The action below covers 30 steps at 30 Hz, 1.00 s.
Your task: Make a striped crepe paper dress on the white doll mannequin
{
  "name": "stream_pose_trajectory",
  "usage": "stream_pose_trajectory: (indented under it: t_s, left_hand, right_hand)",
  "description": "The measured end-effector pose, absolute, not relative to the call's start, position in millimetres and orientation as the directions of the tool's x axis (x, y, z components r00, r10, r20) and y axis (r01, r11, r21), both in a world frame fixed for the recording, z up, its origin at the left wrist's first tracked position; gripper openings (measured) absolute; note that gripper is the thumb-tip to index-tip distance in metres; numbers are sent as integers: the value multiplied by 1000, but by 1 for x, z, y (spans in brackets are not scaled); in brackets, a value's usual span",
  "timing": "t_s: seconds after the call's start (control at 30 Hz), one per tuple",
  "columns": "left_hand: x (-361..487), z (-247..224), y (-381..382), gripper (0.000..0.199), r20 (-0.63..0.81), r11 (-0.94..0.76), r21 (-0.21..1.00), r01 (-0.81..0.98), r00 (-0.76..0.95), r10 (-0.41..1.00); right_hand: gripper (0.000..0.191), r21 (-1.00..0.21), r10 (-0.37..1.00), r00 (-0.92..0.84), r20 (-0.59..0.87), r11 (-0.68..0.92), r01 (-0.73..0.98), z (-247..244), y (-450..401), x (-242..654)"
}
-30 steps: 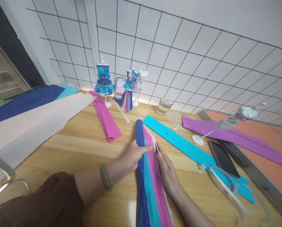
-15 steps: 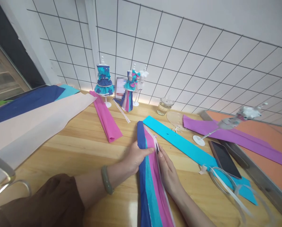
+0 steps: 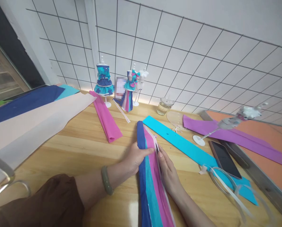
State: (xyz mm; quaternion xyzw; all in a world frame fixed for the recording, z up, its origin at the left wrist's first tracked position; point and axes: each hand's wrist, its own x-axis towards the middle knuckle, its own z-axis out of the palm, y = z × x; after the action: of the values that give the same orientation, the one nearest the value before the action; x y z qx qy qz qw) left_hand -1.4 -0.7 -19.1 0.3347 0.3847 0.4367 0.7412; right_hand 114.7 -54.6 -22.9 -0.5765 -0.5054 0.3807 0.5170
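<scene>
Striped material (image 3: pixel 152 183) in dark blue, teal, pink and white runs from the middle of the table down past the lower edge of the view. My left hand (image 3: pixel 136 156) grips it, its thumb lying across the teal and pink stripes. At the white right edge is my right hand (image 3: pixel 166 167), closed, with a thin dark tool (image 3: pixel 157 147) between its fingers. The tool's tip rests near the white strip; most of it is hidden, so I cannot tell its full shape.
Dressed small mannequins (image 3: pixel 104 78) stand at the wall beside a lidded glass (image 3: pixel 165 106). Pink material (image 3: pixel 107 121) and pale sheets (image 3: pixel 44 116) lie left. On the right are a blue strip (image 3: pixel 176 137), a phone (image 3: pixel 225 159), a leaning mannequin (image 3: pixel 230 121) and purple material (image 3: pixel 202 126).
</scene>
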Motion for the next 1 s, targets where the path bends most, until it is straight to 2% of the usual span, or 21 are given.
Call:
stream_pose_trajectory:
  t_s: [1.0]
  left_hand:
    - [-1, -18, -1, 46, -272, 431, 797, -423, 386, 882]
  right_hand:
    - [48, -975, 979, 168, 111, 74, 210, -22, -52, 116]
